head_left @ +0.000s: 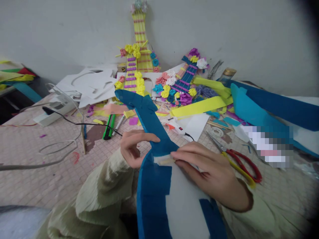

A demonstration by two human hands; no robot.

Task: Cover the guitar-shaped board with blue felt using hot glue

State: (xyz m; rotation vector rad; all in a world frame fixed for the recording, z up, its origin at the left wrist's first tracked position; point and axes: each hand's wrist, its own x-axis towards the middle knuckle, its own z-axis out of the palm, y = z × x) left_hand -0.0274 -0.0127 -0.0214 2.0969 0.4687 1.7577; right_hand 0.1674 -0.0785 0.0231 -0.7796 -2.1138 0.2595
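Note:
A guitar-shaped board (154, 186), partly covered in blue paper with a bare white middle, lies in front of me, its neck and head pointing away and leftward. My left hand (136, 147) grips its left edge where the neck meets the body, index finger on top. With fingers pressed together, my right hand (206, 166) touches the end of a small pale strip (165, 161) on the white surface just below the neck. The tips of my right thumb and index finger meet at that strip.
Red-and-yellow scissors (241, 166) lie to the right. A green cutter (109, 126), a white glue gun (176, 126) and a power strip (56, 109) with cables are beyond the hands. Decorated paper guitars (184, 78) lean at the back beside yellow paper strips (201, 106).

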